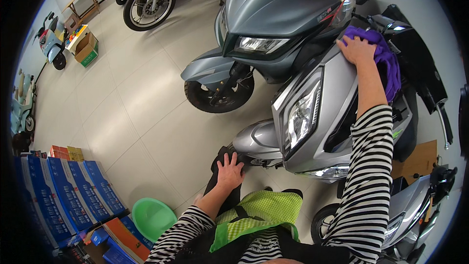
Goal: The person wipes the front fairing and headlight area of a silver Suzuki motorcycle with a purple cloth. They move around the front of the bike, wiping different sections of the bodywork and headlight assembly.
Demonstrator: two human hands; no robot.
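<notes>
My right hand (358,51) is stretched out to the top of the silver scooter's front (317,112), its fingers bent over a purple cloth (388,68). The cloth lies bunched around the hand and hangs down beside the windscreen and handlebar area. Low in the middle, my left hand (229,172) rests with spread fingers on my black-trousered knee (220,186), holding nothing. That hand is close to the silver front mudguard (256,139). A green checked apron (268,208) covers my lap.
A dark grey scooter (273,14) stands close beyond the silver one. Another silver scooter (400,215) is at lower right, near cardboard (417,161). A green basin (152,219) and stacked blue boxes (73,195) lie at lower left. A red motorcycle (151,0) stands farther back.
</notes>
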